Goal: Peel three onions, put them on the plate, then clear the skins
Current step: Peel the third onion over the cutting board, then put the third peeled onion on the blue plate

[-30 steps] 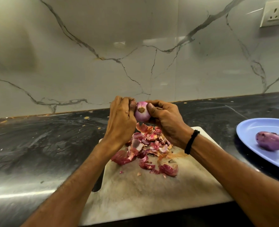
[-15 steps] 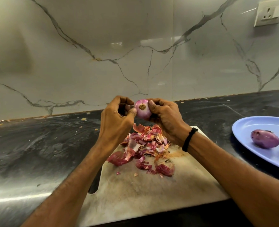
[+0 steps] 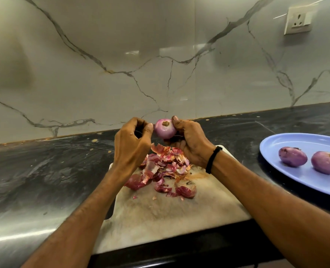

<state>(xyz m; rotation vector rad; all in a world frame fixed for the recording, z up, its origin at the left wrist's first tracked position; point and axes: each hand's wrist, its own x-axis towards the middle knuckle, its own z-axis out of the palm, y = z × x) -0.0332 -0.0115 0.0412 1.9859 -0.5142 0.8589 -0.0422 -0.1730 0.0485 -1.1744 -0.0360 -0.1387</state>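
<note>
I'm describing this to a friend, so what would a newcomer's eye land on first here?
A pink onion, gripped in the right hand with the thumb of the left hand against its side, sits mid-frame above a heap of red skins on the cutting board. At right, two peeled onions lie on a blue plate.

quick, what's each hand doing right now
Left hand: fingers curled, thumb tip against the round purple onion; whether it pinches any skin cannot be told.
Right hand: holding that onion.

Kitchen, dark countertop point(image 3: 44, 171), marble backsplash point(image 3: 102, 55), cutting board point(image 3: 170, 213)
</note>
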